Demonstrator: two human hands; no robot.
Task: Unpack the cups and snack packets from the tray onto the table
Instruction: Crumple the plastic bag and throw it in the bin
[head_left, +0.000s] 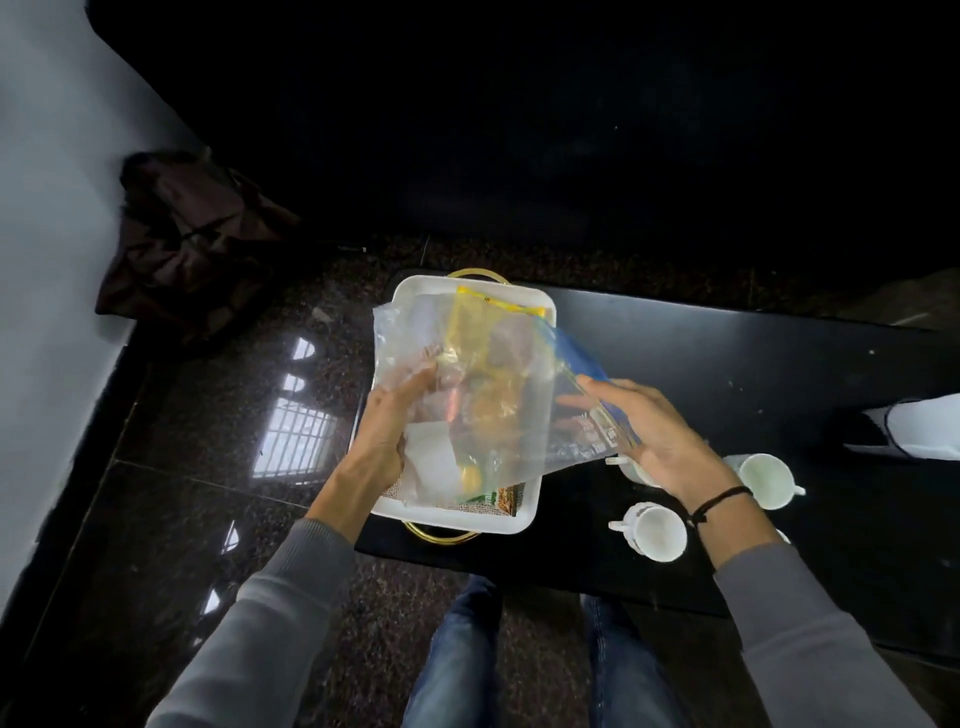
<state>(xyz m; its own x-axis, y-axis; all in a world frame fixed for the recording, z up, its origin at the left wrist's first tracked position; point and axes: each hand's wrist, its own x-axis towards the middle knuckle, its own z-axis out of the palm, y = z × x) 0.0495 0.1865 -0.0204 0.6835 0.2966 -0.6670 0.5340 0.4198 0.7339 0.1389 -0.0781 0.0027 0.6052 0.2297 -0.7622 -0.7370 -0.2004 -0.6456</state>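
I am watching the left hand and right hand pinching opposite edges of the clear bag of snack packets over the tray at frame centre, and judging it light, floppy, slippery, best gripped at 2 edges.

A cup is mostly hidden beneath the right hand; snack packets blur, perhaps three, behind the clear bag.

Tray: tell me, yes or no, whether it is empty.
No: a snack packet lies at the near end of the tray, partly under the clear bag.
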